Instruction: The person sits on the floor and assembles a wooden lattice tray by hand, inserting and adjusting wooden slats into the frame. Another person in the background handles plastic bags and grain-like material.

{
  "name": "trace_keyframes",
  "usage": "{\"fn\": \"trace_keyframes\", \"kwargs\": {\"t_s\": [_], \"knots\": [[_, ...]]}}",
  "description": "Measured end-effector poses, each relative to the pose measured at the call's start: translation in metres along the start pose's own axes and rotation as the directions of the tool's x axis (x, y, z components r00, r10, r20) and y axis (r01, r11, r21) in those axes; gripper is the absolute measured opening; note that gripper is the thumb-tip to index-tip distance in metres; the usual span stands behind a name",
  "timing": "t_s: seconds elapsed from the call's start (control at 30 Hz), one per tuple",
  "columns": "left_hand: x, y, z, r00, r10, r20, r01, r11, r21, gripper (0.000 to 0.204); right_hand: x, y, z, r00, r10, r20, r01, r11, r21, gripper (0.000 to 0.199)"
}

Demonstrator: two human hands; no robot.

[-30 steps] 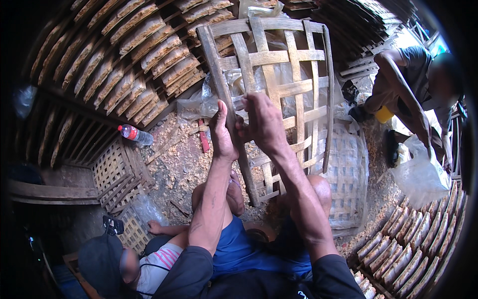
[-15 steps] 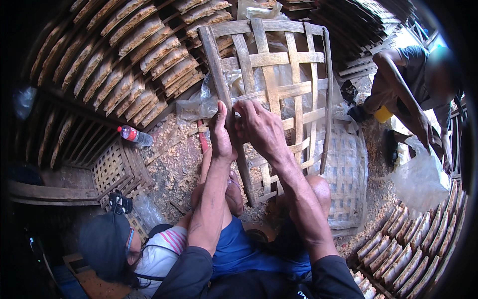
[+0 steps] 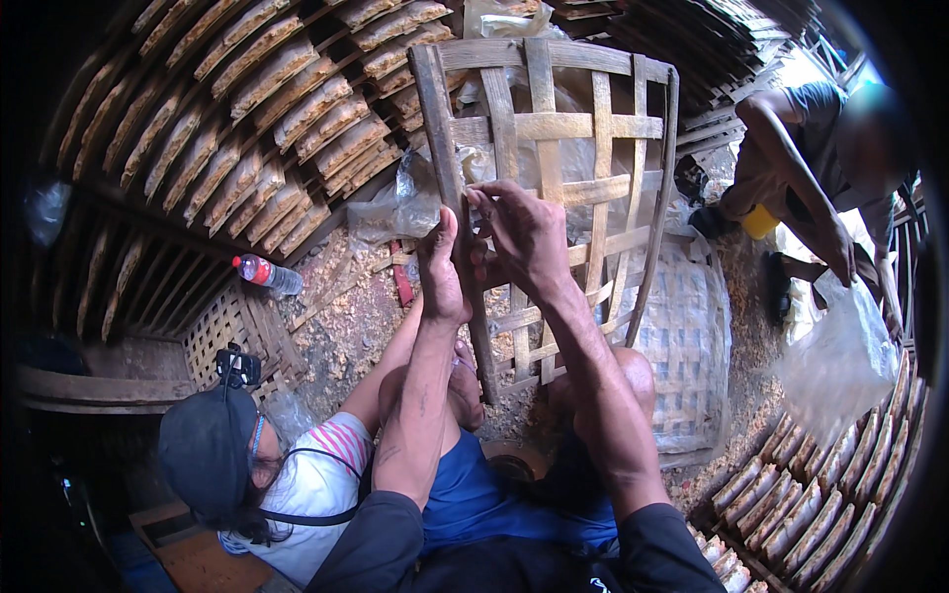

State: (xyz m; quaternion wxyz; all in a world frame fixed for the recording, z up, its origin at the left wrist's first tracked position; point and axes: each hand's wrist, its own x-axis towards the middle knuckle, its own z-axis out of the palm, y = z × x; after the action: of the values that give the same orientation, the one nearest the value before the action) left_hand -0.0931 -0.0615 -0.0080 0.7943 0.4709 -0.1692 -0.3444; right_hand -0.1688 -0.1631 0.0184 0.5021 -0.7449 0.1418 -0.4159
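Note:
A woven bamboo rack (image 3: pixel 554 127) with a wooden frame stands tilted in front of me. My left hand (image 3: pixel 441 272) is closed round its left side bar (image 3: pixel 435 109), thumb up along the near face, most fingers hidden behind the wood. Against the other side of that bar, my right hand (image 3: pixel 529 237) has thumb and forefinger pinched together, the other fingers curled. Whatever sits in that pinch is too small to make out. Clear plastic sheeting (image 3: pixel 395 203) lies behind the bar.
Racks of pale slabs (image 3: pixel 287 124) fill the upper left; more slabs (image 3: pixel 791 494) lie lower right. A plastic-covered woven panel (image 3: pixel 682 356) leans right. One person (image 3: pixel 213 455) sits close at my left; another (image 3: pixel 791 148) handles a plastic sheet (image 3: pixel 840 356). A bottle (image 3: pixel 267 275) lies on the littered floor.
The rack's top has shifted right and its foot slightly left. My right hand has moved a little up and left along the bar. The person at left has shifted; the right-hand person's plastic sheet moved.

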Motion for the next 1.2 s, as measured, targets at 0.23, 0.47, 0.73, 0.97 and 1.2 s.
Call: {"fn": "trace_keyframes", "kwargs": {"t_s": [0.23,0.47,0.73,0.97,1.2], "knots": [[-0.002,-0.012,0.003,0.999,0.012,-0.031,-0.011,1.000,0.022,0.042,0.012,-0.008,-0.003,0.981,0.179,-0.070,-0.170,0.977,0.128,0.020],[-0.005,-0.018,0.013,1.000,-0.010,-0.030,0.008,0.999,-0.052,0.044,0.018,-0.004,0.001,0.978,0.066,-0.199,-0.055,0.997,0.062,0.023],[-0.007,-0.019,0.017,0.999,0.023,0.034,-0.021,0.997,-0.069,0.055,0.018,0.001,-0.003,0.954,0.284,-0.099,-0.237,0.913,0.331,0.026],[-0.003,-0.022,0.010,0.994,0.037,0.103,-0.028,0.996,-0.087,0.058,0.019,-0.002,-0.003,0.957,0.273,-0.099,-0.222,0.908,0.355,0.025],[-0.007,-0.021,0.013,0.996,0.012,0.089,-0.001,0.993,-0.114,0.054,0.019,0.000,-0.008,0.948,0.312,-0.060,-0.259,0.868,0.424,0.025]]}}
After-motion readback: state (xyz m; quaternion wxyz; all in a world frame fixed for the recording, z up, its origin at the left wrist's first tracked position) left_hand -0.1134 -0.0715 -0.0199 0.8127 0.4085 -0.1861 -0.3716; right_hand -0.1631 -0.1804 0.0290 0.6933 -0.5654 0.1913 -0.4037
